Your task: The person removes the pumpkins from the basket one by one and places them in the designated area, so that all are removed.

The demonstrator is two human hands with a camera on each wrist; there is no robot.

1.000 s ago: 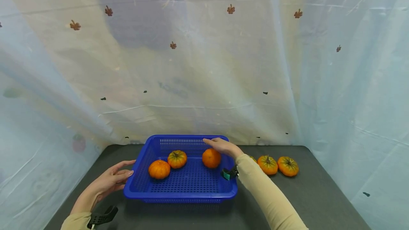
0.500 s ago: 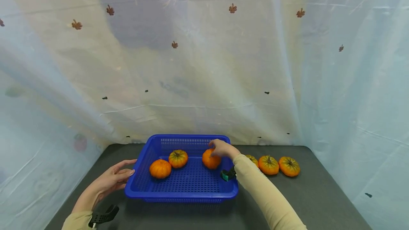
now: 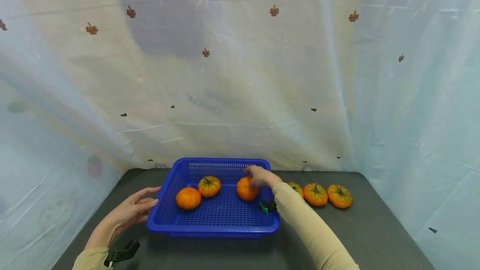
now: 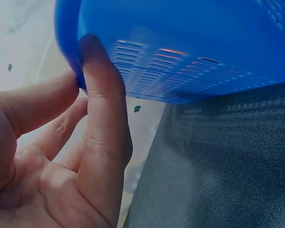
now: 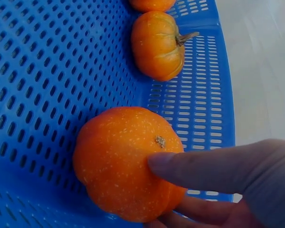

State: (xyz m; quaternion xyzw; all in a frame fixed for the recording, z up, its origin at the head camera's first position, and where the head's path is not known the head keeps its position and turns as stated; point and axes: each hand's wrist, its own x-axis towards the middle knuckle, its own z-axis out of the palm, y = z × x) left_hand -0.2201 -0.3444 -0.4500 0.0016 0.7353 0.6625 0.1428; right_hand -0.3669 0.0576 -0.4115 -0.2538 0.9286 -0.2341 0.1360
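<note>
"While the left hand (image 3: pixel 129 211) is at the blue basket (image 3: pixel 213 229), what does its grip have hold of?"

"The basket's left rim. The left wrist view shows thumb and finger pinching that edge, with little more than the rim's thickness between them."

"And the right hand (image 3: pixel 260 176)?"

"It reaches over the basket's right side and holds an orange pumpkin (image 5: pixel 128 161), its grip spread across the fruit. The thumb presses on the skin near a small rough scar; the other fingers go round the side and are partly hidden."

"Where is that pumpkin?"

"Inside the basket, toward its right end. I can't tell whether its weight rests on the basket's floor."

"What else is in there?"

"Two more, both left of the held one: a plain orange one (image 3: pixel 188 198) near the basket's left wall, and a stemmed one (image 3: pixel 209 186) just beside it, closer to the basket's far wall."

"And outside?"

"Three streaked pumpkins (image 3: pixel 315 194) form a row to the right of the basket, on the dark surface (image 3: pixel 375 228). The one nearest the basket is partly hidden by the right sleeve (image 3: pixel 307 224). Beyond the basket is a pale sheet (image 3: pixel 240 74) with small brown leaf shapes."
</note>
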